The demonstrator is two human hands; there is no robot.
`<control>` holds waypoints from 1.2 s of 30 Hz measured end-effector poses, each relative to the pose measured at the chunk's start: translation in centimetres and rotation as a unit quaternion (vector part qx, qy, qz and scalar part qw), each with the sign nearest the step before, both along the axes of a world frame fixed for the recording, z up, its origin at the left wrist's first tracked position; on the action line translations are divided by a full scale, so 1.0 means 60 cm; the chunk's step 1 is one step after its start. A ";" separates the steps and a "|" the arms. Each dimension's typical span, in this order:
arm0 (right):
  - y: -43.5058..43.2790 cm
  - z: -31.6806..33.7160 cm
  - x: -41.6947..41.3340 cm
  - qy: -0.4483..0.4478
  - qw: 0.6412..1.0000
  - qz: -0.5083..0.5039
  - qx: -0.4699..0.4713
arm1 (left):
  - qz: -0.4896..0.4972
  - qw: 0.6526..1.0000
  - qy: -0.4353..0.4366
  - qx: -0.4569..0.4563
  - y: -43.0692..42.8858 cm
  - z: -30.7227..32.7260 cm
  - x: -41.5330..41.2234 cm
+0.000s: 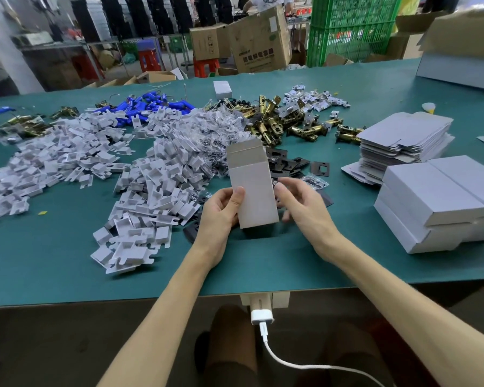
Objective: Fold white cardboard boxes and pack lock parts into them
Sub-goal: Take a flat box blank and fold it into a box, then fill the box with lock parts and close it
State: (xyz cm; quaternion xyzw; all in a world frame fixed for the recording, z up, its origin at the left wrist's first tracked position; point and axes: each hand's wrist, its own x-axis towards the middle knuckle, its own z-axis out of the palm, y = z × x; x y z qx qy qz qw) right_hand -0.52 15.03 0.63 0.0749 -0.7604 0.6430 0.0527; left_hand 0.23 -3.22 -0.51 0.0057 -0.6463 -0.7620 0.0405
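A white cardboard box [252, 188] stands upright over the green table [67, 247], its top flaps open and its brown inside showing. My left hand [221, 216] grips its left side with the thumb across the front face. My right hand [302, 205] is at the box's right side, fingers curled behind its edge. Black strike plates [291, 163] lie just behind the box. Brass latch bolts [285, 127] are piled further back. White cardboard inserts [151, 185] spread in a wide heap at left. Clear bags of small parts [221, 127] lie between the heaps.
A stack of flat box blanks [403, 141] and several folded white boxes [442, 202] stand at right. Blue parts [151, 104] and a small white box [223, 90] lie at the back. Brown cartons [260, 43] and a green crate [349, 26] stand beyond the table. A white charger cable [266, 339] hangs below the front edge.
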 end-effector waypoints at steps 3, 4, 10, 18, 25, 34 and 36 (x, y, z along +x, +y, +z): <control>0.007 0.027 -0.052 0.029 0.999 -0.031 0.014 | 0.024 1.000 -0.019 0.008 0.001 -0.004 -0.010; 0.008 0.037 -0.076 0.032 0.999 -0.037 0.018 | 0.036 0.999 -0.027 0.010 0.002 -0.006 -0.014; -0.021 0.057 -0.245 0.038 0.962 -0.036 0.269 | 0.068 0.995 -0.053 0.054 0.003 -0.010 -0.022; -0.053 0.036 -0.358 -0.031 0.911 -0.008 0.412 | 0.045 0.999 -0.028 -0.010 0.004 -0.019 -0.021; -0.060 0.034 -0.360 -0.002 0.913 -0.072 0.402 | 0.025 0.999 -0.032 -0.029 0.006 -0.017 -0.016; -0.067 0.040 -0.386 -0.075 0.958 -0.167 0.222 | 0.034 0.998 -0.037 -0.024 0.008 -0.013 -0.018; -0.072 0.045 -0.400 -0.098 0.960 -0.172 0.201 | 0.034 0.998 -0.038 -0.023 0.008 -0.015 -0.019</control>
